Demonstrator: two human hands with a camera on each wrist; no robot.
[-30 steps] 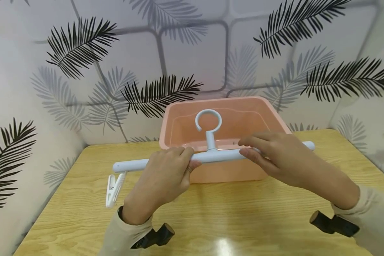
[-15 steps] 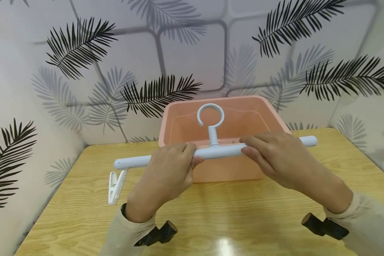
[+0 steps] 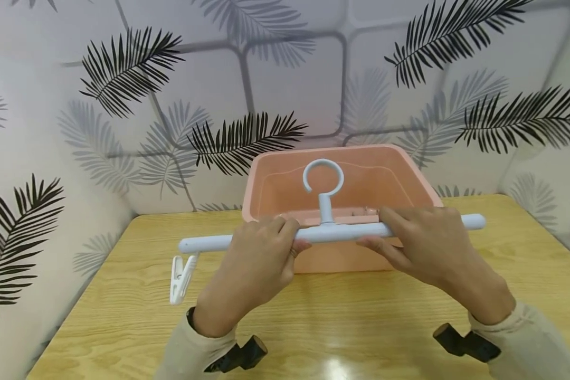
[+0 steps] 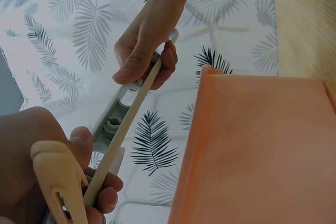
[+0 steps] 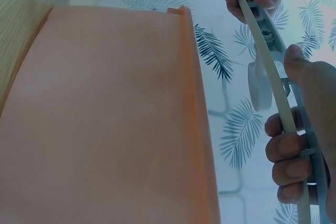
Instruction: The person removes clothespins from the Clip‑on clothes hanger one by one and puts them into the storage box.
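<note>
A pale blue hanger (image 3: 334,230) with a round open hook is held level in front of the pink tub. My left hand (image 3: 261,250) grips its bar left of the hook. My right hand (image 3: 425,245) grips the bar on the right, fingers over the far side and thumb at the near lower edge. A white clip (image 3: 181,279) hangs below the bar's left end. In the right wrist view a thin cream rod (image 5: 270,72) runs along the bar's hollow underside, and my right fingers (image 5: 289,148) curl around both.
The pink tub (image 3: 318,261) stands behind the hanger on a wooden table (image 3: 323,316); small pale things inside it are mostly hidden. A leaf-patterned wall (image 3: 294,89) rises behind and to the left. A black wrist mount sits on each sleeve.
The hanger rises a little, then comes back down. My right hand shifts right along the bar, its thumb dropping to the lower edge. The left hand keeps its grip. The view shifts slightly.
</note>
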